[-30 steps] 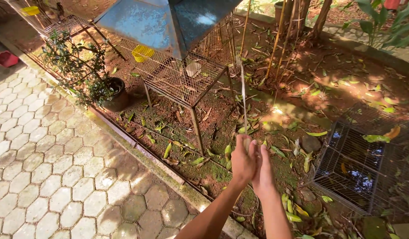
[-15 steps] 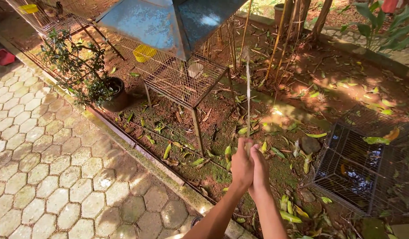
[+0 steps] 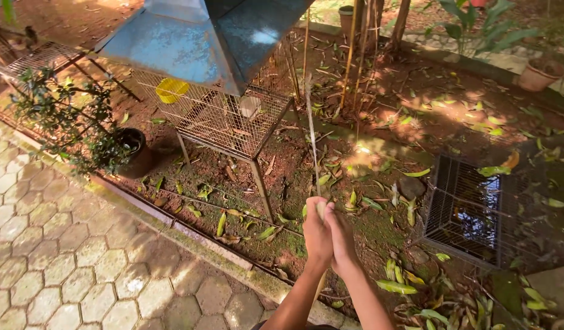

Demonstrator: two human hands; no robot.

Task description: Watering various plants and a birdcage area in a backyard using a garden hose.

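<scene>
Head view, stick: a long, thin, pale bamboo stick [image 3: 310, 131] stands nearly upright out of the person's two hands, its tip blurred against the wire cage behind it
Head view, how it will handle: it looks light and stiff but whippy along its length, probably smooth enough to twist in the palms; the lower end, where it is thickest, seems the sound place to take hold, since the thin top would likely bend or snap
Head view, left hand [image 3: 316, 235]: closed around the stick's lower end, fingers wrapped, pressed against the other hand
Head view, right hand [image 3: 343, 243]: also curled shut on the stick, touching the left hand and sitting just beside and slightly below it; both forearms reach up from the bottom edge
Head view, surroundings: beyond the hands a rusty wire cage on thin metal legs [image 3: 224, 116] stands under a blue sheet-metal roof [image 3: 184, 36], a round yellow dish [image 3: 171, 90] inside it
Head view, ground: a dark low wire cage [image 3: 471, 211] lies to the right on red soil strewn with fallen leaves; a black pot with a small leafy shrub [image 3: 135, 153] stands at the left, near grey hexagonal paving [image 3: 56, 256]
</scene>
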